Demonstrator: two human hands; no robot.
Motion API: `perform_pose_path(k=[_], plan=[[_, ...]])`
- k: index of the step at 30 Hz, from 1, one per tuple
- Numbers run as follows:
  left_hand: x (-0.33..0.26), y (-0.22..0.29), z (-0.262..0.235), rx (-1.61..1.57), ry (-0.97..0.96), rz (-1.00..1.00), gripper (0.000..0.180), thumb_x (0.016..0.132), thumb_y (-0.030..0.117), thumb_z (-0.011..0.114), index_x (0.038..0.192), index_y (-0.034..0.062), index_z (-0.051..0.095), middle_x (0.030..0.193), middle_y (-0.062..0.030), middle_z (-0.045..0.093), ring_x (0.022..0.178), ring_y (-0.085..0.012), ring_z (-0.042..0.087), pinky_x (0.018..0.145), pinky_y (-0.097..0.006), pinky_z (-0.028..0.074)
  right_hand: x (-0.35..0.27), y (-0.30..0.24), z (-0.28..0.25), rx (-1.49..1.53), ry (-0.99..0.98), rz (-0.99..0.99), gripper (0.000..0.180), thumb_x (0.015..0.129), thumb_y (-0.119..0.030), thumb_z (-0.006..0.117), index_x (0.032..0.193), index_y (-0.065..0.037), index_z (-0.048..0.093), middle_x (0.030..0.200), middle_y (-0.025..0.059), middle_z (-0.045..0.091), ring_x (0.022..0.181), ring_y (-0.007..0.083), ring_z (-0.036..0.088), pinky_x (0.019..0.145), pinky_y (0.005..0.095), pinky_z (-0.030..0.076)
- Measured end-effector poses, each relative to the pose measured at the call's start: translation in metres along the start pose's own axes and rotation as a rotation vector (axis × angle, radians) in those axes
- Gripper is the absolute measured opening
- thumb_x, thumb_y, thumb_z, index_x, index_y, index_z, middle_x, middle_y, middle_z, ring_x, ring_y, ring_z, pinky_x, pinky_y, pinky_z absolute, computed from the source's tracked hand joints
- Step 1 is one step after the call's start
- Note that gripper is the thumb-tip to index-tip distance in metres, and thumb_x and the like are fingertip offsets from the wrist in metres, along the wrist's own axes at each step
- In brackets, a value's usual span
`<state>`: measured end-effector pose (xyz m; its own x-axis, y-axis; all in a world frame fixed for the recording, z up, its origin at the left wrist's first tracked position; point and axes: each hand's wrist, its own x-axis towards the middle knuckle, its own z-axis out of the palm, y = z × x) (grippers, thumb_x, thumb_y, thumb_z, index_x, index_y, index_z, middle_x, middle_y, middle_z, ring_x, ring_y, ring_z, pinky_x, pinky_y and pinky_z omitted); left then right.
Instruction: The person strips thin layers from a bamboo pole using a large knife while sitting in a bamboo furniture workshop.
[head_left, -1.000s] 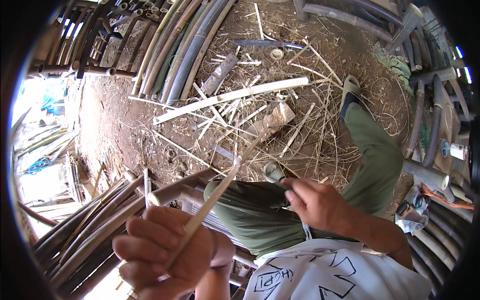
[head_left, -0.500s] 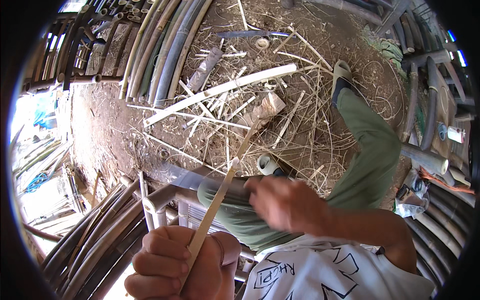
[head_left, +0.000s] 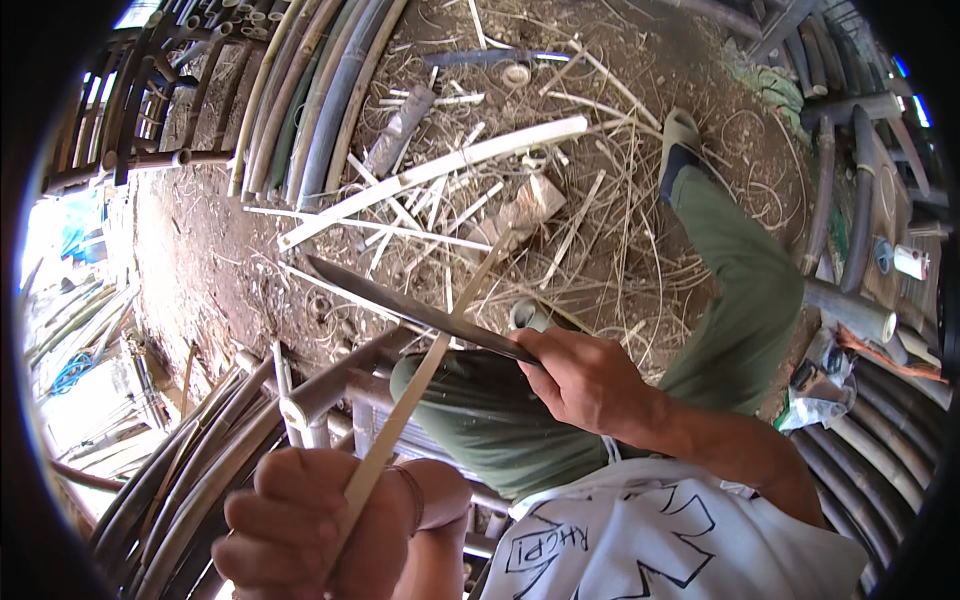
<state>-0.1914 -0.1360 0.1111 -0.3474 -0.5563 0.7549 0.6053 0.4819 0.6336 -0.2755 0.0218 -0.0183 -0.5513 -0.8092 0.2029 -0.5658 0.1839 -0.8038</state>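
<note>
Clenching the lower end of a split bamboo strip (head_left: 405,412), the left grip (head_left: 300,520) has its fingers folded round it, and the strip slants up and away to the right out of that fist. The right grip (head_left: 600,388) is closed on a long dark knife (head_left: 385,300), the handle mostly hidden in the fingers. The blade crosses the strip above the midpoint of its visible length, its tip reaching out to the strip's left; it seems to touch, though edge angle and pressure cannot be judged.

To work well here, I would hold the strip firm against twisting, lay the blade at a low angle, and take thin, even strokes directed away from the left fist. The thigh makes a clean follow-through important too, since a slip could carry the edge down to it.

So the strip lies inside the left grip at its near end, while the right grip stands to its right, joined to it only through the blade. Below the strip's middle is the left leg of the green trousers (head_left: 500,435); whether the two touch is unclear. Past the strip's far tip a notched wooden block (head_left: 540,198) lies on the littered ground, with a long pale bamboo slat (head_left: 440,180) farther beyond. Upper left of the strip lies a row of bamboo poles (head_left: 325,110); to its lower left runs a bamboo frame (head_left: 190,455).
</note>
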Motion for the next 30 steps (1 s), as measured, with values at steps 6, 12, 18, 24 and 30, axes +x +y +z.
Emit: perform_pose_path(k=[6, 12, 18, 24, 30], plan=[[-0.046, -0.105, -0.040, 0.157, 0.084, -0.071, 0.062, 0.093, 0.065, 0.039, 0.068, 0.0088, 0.042, 0.063, -0.0025, 0.038, 0.049, -0.0113, 0.038, 0.037, -0.024, 0.031, -0.018, 0.176, 0.048, -0.256, -0.301, 0.416, 0.022, 0.097, -0.022, 0.051, 0.088, -0.003, 0.056, 0.067, 0.0092, 0.057, 0.048, 0.0171, 0.053, 0.038, 0.0310, 0.045], [-0.039, -0.133, -0.049, 0.002, 0.145, -0.083, 0.063, 0.091, 0.069, 0.038, 0.066, 0.0120, 0.039, 0.066, -0.0006, 0.036, 0.054, -0.0115, 0.034, 0.045, -0.023, 0.026, -0.018, 0.246, 0.121, -0.260, -0.477, 0.494, 0.020, 0.097, -0.024, 0.050, 0.092, -0.005, 0.057, 0.068, 0.0087, 0.058, 0.047, 0.0182, 0.051, 0.039, 0.0327, 0.045], [-0.025, -0.149, -0.056, 0.004, 0.156, -0.147, 0.058, 0.094, 0.060, 0.041, 0.059, 0.0140, 0.042, 0.063, 0.0014, 0.033, 0.055, -0.0125, 0.031, 0.049, -0.027, 0.026, -0.004, 0.261, 0.142, -0.261, -0.503, 0.496, 0.018, 0.097, -0.021, 0.051, 0.096, -0.005, 0.058, 0.069, 0.0092, 0.059, 0.050, 0.0198, 0.054, 0.040, 0.0337, 0.046], [-0.041, -0.162, -0.071, 0.178, 0.108, -0.169, 0.044, 0.096, 0.061, 0.037, 0.081, 0.0236, 0.055, 0.081, 0.0083, 0.048, 0.071, -0.0104, 0.044, 0.060, -0.029, 0.040, -0.010, 0.296, 0.144, -0.155, -0.507, 0.559, 0.025, 0.099, -0.026, 0.047, 0.091, -0.004, 0.057, 0.071, 0.0071, 0.056, 0.047, 0.0138, 0.048, 0.038, 0.0308, 0.044], [-0.032, -0.138, -0.110, 0.082, 0.152, -0.316, 0.031, 0.086, 0.036, 0.051, 0.061, 0.0169, 0.046, 0.065, 0.0051, 0.039, 0.059, -0.0110, 0.037, 0.055, -0.026, 0.032, 0.015, 0.298, 0.164, -0.094, -0.461, 0.321, 0.023, 0.098, -0.023, 0.050, 0.089, -0.003, 0.056, 0.068, 0.0068, 0.055, 0.044, 0.0117, 0.046, 0.031, 0.0276, 0.039]])
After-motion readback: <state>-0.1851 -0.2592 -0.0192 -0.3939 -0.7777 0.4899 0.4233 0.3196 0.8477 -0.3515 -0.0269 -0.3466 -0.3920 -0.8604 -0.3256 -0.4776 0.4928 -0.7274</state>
